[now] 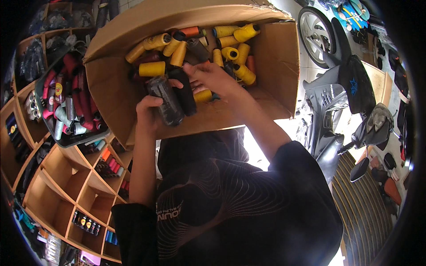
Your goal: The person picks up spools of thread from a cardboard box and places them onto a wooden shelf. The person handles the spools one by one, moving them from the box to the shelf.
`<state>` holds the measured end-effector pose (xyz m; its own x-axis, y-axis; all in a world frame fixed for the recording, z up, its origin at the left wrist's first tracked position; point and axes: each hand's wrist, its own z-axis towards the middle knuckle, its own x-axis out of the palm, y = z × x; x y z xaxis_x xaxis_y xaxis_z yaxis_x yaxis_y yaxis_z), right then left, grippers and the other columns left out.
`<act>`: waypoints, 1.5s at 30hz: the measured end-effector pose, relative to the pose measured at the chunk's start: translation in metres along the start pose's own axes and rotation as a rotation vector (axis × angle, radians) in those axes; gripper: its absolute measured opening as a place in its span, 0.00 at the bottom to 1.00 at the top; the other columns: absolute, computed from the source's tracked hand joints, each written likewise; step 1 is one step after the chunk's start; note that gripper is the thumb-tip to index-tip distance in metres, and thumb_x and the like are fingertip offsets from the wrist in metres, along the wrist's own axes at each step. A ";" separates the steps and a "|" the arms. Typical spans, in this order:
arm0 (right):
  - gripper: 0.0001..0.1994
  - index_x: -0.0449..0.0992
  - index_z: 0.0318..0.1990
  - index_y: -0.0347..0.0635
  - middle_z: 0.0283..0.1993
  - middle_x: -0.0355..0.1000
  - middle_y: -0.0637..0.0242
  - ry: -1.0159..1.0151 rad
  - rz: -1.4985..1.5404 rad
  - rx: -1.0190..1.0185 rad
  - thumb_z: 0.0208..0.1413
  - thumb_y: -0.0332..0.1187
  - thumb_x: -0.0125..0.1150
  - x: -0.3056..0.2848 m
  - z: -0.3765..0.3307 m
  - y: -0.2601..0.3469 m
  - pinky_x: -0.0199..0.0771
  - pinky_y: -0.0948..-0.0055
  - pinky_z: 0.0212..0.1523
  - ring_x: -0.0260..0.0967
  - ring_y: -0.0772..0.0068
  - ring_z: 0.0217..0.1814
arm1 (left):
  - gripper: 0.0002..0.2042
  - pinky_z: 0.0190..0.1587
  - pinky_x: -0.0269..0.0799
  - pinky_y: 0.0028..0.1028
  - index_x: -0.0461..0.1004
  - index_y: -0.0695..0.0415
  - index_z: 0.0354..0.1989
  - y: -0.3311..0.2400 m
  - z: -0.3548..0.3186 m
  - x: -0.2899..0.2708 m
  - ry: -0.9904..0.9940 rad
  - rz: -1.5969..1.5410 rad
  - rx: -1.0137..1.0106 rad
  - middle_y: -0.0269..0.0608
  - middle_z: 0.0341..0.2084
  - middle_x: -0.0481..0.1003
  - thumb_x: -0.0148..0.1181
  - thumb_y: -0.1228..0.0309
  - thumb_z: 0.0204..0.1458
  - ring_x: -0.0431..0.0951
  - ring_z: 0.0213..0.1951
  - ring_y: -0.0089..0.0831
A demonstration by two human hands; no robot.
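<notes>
My left hand (pixel 150 108) is closed around a black thread spool (pixel 164 103) in shiny clear wrap, tilted over the near side of the box. Its thumb lies across the front, and fingertips show past the far side. Right beside it, a second black thread spool (pixel 185 95) stands between my hands; I cannot tell what supports it. My right hand (pixel 213 79) reaches in from the right with fingers apart, close to that second spool. Beneath and beyond both hands, yellow thread cones (pixel 152 68) lie jumbled with a dark grey cone (pixel 198 49) and an orange one (pixel 191 31).
The open cardboard box (pixel 277 62) surrounds my hands. On the left, a dark crate (pixel 75 141) holds red, pink and pale spools, above wooden cubby shelves (pixel 51 195) with more thread. A motorbike (pixel 328 88) stands at the right, near a ribbed roll-like surface (pixel 361 208).
</notes>
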<state>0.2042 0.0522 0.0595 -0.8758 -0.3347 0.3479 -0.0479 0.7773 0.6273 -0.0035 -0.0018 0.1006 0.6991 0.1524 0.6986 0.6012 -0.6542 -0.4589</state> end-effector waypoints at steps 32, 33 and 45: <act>0.17 0.77 0.52 0.39 0.55 0.77 0.51 -0.802 -1.390 0.363 0.55 0.33 0.60 -0.155 0.048 -0.020 0.76 0.55 0.56 0.75 0.52 0.59 | 0.27 0.57 0.72 0.57 0.70 0.59 0.50 -0.028 -0.062 -0.045 -0.266 -0.163 0.477 0.58 0.49 0.70 0.60 0.62 0.38 0.70 0.57 0.64; 0.15 0.79 0.51 0.41 0.55 0.77 0.55 -0.723 -1.433 0.413 0.56 0.33 0.60 -0.152 0.049 -0.018 0.77 0.55 0.56 0.75 0.53 0.59 | 0.27 0.57 0.72 0.57 0.70 0.59 0.50 -0.027 -0.065 -0.044 -0.300 -0.142 0.491 0.56 0.47 0.70 0.60 0.62 0.38 0.70 0.57 0.65; 0.13 0.78 0.47 0.38 0.46 0.78 0.49 -0.480 -1.667 0.231 0.58 0.34 0.57 -0.123 0.085 -0.142 0.80 0.58 0.49 0.78 0.51 0.51 | 0.27 0.58 0.71 0.55 0.70 0.61 0.48 -0.016 -0.095 -0.042 -0.374 -0.167 0.474 0.67 0.53 0.68 0.60 0.61 0.38 0.72 0.55 0.65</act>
<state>0.2782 0.0282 -0.1317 0.1271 -0.6442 -0.7543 -0.9894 -0.1364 -0.0502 -0.0790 -0.0681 0.1305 0.6171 0.5296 0.5820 0.7607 -0.2120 -0.6135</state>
